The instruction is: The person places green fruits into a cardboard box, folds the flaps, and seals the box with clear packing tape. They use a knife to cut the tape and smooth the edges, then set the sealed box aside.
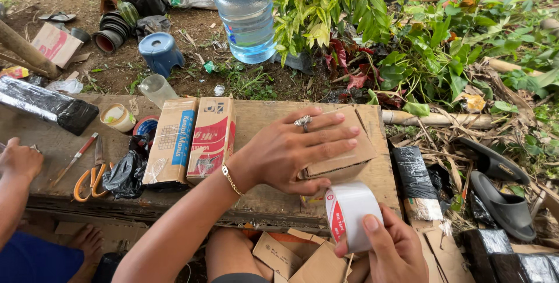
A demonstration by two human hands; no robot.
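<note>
1. White tape comes first: we see one roll of white tape (349, 213) nearest us, just off the near right corner of the wooden board (256, 201), gripped in the right hand (390, 248) with the thumb over its outer face and the fingers wrapped behind.
2. We find the left hand (291, 152) laid flat, fingers spread, pressing on one small brown cardboard packet (343, 158) that sits at the board's right end, close to the near edge. A ring and a bracelet show on this hand.
3. We count two upright cartons (192, 140) side by side at the board's middle, touching each other, one brown with blue print, one brown with red.
4. Left of them we see one black plastic bag (122, 175), one pair of orange-handled scissors (90, 181) and one slim red-handled knife (75, 158), all near the front edge.
5. At the left edge another person's hand (20, 158) rests on the board, closed loosely; we cannot tell whether it holds anything.
6. Toward the far left corner lie one black foil-wrapped block (46, 105), one cream tape roll (118, 117) and one clear cup (156, 89).
7. Beyond the board, on the soil, stand one blue stool (160, 53) and one large water jug (247, 18); two dark sandals (501, 190) lie on the right.
</note>
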